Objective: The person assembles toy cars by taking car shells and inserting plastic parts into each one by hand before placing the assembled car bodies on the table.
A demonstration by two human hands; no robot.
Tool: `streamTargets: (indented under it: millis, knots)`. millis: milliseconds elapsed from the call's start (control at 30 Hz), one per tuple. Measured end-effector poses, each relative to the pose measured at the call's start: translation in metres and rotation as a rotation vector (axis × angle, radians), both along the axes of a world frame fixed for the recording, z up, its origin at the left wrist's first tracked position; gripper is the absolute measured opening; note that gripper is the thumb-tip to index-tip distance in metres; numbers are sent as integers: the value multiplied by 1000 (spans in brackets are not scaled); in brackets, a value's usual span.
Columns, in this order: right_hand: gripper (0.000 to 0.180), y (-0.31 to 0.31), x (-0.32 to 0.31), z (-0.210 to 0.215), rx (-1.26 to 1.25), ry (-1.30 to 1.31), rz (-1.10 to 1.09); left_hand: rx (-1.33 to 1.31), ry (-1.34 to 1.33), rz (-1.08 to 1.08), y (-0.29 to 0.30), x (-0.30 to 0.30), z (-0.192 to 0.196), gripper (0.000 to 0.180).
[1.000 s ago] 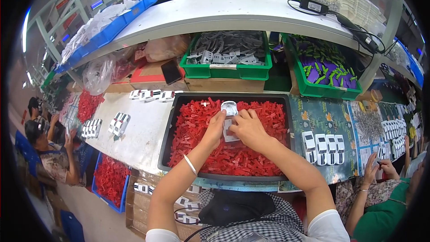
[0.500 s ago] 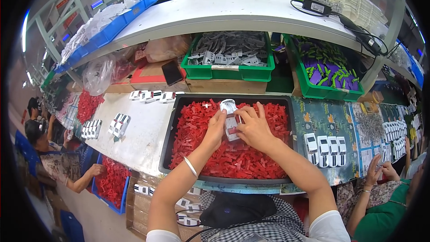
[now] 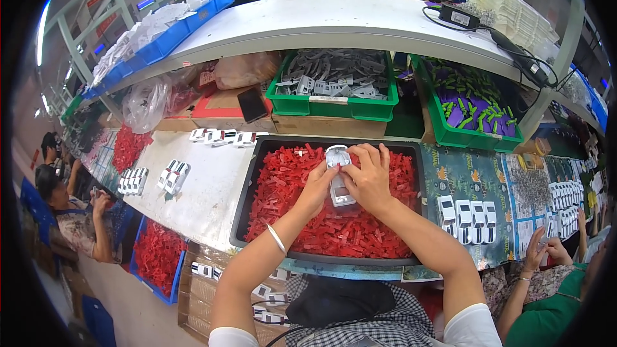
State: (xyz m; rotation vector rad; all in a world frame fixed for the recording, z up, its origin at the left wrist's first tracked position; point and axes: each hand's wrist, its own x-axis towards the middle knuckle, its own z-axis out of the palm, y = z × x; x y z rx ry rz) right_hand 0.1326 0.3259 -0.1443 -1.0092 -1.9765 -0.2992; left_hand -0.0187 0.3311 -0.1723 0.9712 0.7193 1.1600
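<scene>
Both hands meet over the black tray (image 3: 247,202) of red parts (image 3: 350,231): left hand (image 3: 316,187) and right hand (image 3: 368,178) fingers pinch a white part (image 3: 339,180), green bin (image 3: 331,104) at twelve o'clock.

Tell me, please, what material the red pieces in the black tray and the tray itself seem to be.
Red pieces: probably moulded plastic, uniform bright colour, identical shapes, slight sheen. Black tray: likely plastic too, smooth dark wall with rounded rim; painted metal cannot be excluded.

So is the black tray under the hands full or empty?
Full. The black tray is covered nearly wall to wall with red plastic pieces, and the left hand and right hand hold a small white part above them.
</scene>
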Motion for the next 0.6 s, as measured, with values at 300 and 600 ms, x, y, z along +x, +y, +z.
streamTargets:
  millis: [300,600]
  knots:
    - [45,-1,-5,0,-87,127,24,73,57,59,0,0,-8,22]
    - [44,18,8,-24,-622,540,224,178,308,120,0,0,-8,19]
